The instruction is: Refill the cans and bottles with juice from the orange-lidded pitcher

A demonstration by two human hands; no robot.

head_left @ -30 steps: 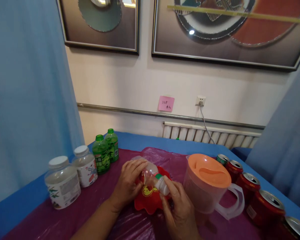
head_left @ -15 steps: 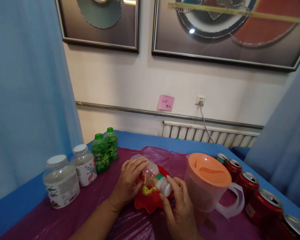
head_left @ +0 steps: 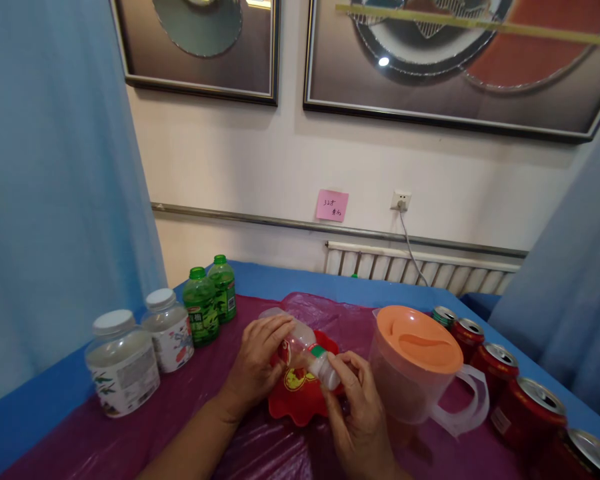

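Observation:
A clear plastic bottle (head_left: 301, 337) with a green band near its neck is held tilted over a red scalloped dish (head_left: 300, 403) with a yellow pattern. My left hand (head_left: 263, 357) is wrapped round the bottle's body. The fingers and thumb of my right hand (head_left: 357, 407) grip its white cap (head_left: 330, 373), which points down and to the right. Just right of my right hand stands a clear pitcher (head_left: 403, 393) with an orange lid (head_left: 420, 340). The dish rests on a purple plastic sheet (head_left: 180, 413); my hands hide part of it.
Two white-lidded jars (head_left: 123, 367) and two green bottles (head_left: 201, 310) stand on the left. Several cans (head_left: 527, 410) line the right side of the blue table (head_left: 280, 273). A wall with a radiator (head_left: 380, 263) lies behind.
The fingers of my right hand have shifted round the cap, with the index finger now lying further over it. The bottle and my left hand have barely moved.

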